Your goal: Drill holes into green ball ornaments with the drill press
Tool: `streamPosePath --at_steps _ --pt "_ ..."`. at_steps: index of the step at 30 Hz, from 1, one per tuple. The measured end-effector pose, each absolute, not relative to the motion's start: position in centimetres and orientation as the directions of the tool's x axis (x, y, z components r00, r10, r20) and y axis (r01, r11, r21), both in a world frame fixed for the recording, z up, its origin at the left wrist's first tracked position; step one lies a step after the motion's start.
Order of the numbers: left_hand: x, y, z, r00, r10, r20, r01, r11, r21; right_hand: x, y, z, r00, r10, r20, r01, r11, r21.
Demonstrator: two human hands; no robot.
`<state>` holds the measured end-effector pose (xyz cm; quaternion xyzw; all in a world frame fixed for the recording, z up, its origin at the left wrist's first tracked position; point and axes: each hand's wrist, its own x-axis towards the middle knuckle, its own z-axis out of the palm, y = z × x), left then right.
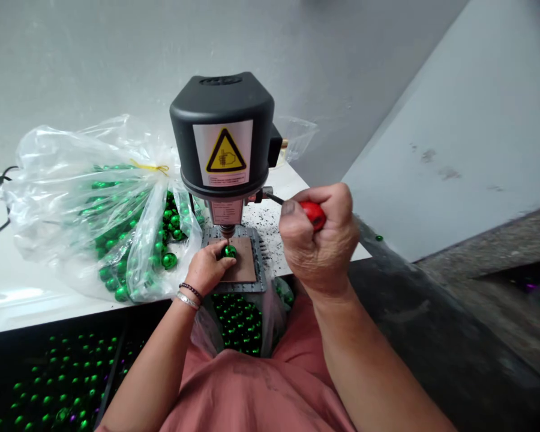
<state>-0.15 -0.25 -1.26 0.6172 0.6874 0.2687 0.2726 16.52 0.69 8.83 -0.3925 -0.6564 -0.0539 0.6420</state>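
Under the drill bit of a small black drill press [221, 132], my left hand [207, 267] pinches a shiny green ball [229, 251] on a brown board [245, 267]. The bit comes down to the top of the ball; whether it has entered cannot be made out. My right hand [321, 240] is wrapped around the red knob [312, 215] of the press's feed lever, at the right of the machine. The board lies on the grey metal base [261, 282] of the press.
A clear plastic bag [72, 198] of green balls spreads over the white table [4, 312] at left. A loose green ball [169, 260] lies at its mouth. Dark shavings [274, 231] litter the tabletop. Another bag with green balls [238, 324] sits at my lap; more green balls [63, 378] lie lower left.
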Motion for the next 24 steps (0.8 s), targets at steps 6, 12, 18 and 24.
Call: streamPosePath --at_steps 6,12,18,24 --pt "-0.1 -0.3 -1.4 -0.098 0.995 -0.033 0.703 0.093 0.705 16.6 0.2 7.1 0.111 0.445 0.888 0.592 0.688 -0.419" --pt "0.0 -0.4 -1.5 -0.116 0.993 -0.034 0.698 0.106 0.708 16.4 0.0 6.1 0.132 0.438 0.889 0.589 0.687 -0.426" --pt "0.1 -0.4 -1.6 -0.112 0.993 -0.026 0.700 0.098 0.708 16.0 -0.1 5.0 0.180 0.430 0.885 0.558 0.696 -0.452" --pt "0.1 -0.5 -1.2 -0.109 0.993 -0.040 0.731 0.108 0.674 15.8 -0.1 4.6 0.197 0.443 0.874 0.519 0.709 -0.477"
